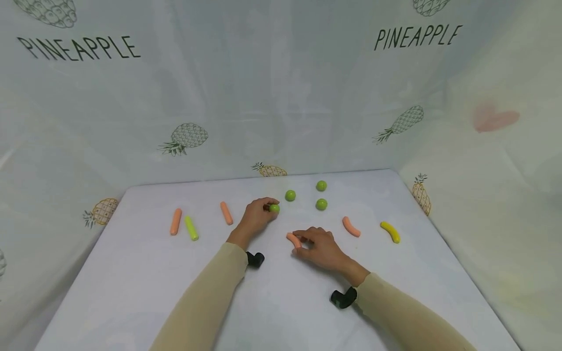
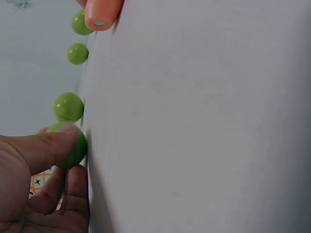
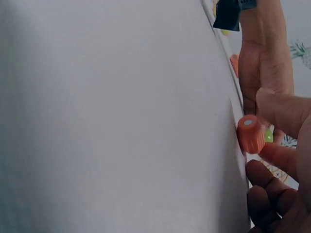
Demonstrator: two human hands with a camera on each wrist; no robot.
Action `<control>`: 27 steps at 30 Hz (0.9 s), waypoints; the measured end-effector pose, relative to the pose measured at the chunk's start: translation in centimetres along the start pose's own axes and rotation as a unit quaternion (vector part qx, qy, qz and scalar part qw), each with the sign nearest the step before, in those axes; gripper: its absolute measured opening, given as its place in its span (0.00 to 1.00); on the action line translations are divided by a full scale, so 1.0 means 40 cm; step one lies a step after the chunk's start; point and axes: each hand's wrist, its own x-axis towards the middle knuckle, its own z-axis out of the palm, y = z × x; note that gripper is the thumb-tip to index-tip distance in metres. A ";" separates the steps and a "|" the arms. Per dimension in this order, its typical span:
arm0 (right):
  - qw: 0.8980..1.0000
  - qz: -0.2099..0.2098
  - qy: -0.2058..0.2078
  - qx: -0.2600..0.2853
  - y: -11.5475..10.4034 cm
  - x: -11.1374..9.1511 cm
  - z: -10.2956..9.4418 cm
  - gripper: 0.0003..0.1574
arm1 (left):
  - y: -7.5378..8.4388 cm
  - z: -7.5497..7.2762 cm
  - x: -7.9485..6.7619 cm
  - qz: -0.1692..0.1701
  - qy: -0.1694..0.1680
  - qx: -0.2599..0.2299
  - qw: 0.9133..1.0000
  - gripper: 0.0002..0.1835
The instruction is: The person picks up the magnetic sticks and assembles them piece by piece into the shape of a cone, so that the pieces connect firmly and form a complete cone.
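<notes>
My left hand (image 1: 254, 217) pinches a green ball (image 2: 76, 149) between thumb and fingers, low at the white tabletop. My right hand (image 1: 324, 249) holds a short, curved orange stick (image 1: 293, 239) by thumb and fingertips, close over the table, a little nearer to me. A small silver disc shows in this stick's end, and ridges run along its side in the right wrist view. Three more green balls lie just beyond and right of my left hand: one close by (image 1: 290, 195), one at the back (image 1: 322, 185), one in front of it (image 1: 321, 204).
Left of my left hand lie two straight orange sticks (image 1: 175, 222) (image 1: 226, 213) and a yellow-green stick (image 1: 191, 227). A curved orange stick (image 1: 351, 227) and a curved yellow stick (image 1: 390, 232) are on the right. A pineapple-print sheet (image 1: 272, 107) hangs behind the table.
</notes>
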 end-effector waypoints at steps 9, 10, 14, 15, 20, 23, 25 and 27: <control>0.998 0.022 0.058 -0.007 -0.008 0.004 0.024 0.19 | -0.003 -0.017 -0.053 0.013 -0.008 -0.017 1.000 0.17; 0.997 0.024 0.069 -0.008 -0.009 0.004 0.029 0.17 | -0.003 -0.017 -0.056 0.016 -0.006 -0.021 1.000 0.16; 0.994 0.038 0.102 -0.006 -0.016 0.005 0.042 0.11 | -0.004 -0.015 -0.062 0.021 -0.001 -0.031 0.999 0.17; 0.993 0.042 0.108 -0.007 -0.017 0.005 0.043 0.10 | -0.005 -0.014 -0.062 0.021 -0.002 -0.033 0.999 0.18; 0.989 0.067 0.131 0.019 -0.022 0.005 0.043 0.07 | -0.013 -0.019 -0.069 0.020 -0.015 -0.030 0.999 0.18; 0.986 0.086 0.140 0.036 -0.025 0.008 0.043 0.08 | -0.011 -0.026 -0.079 0.025 -0.030 -0.029 0.999 0.18; 0.984 0.097 0.145 0.042 -0.026 0.011 0.044 0.10 | -0.008 -0.031 -0.090 0.032 -0.041 -0.028 0.998 0.19; 0.982 0.106 0.150 0.046 -0.027 0.016 0.045 0.13 | -0.005 -0.033 -0.100 0.041 -0.055 -0.024 0.997 0.19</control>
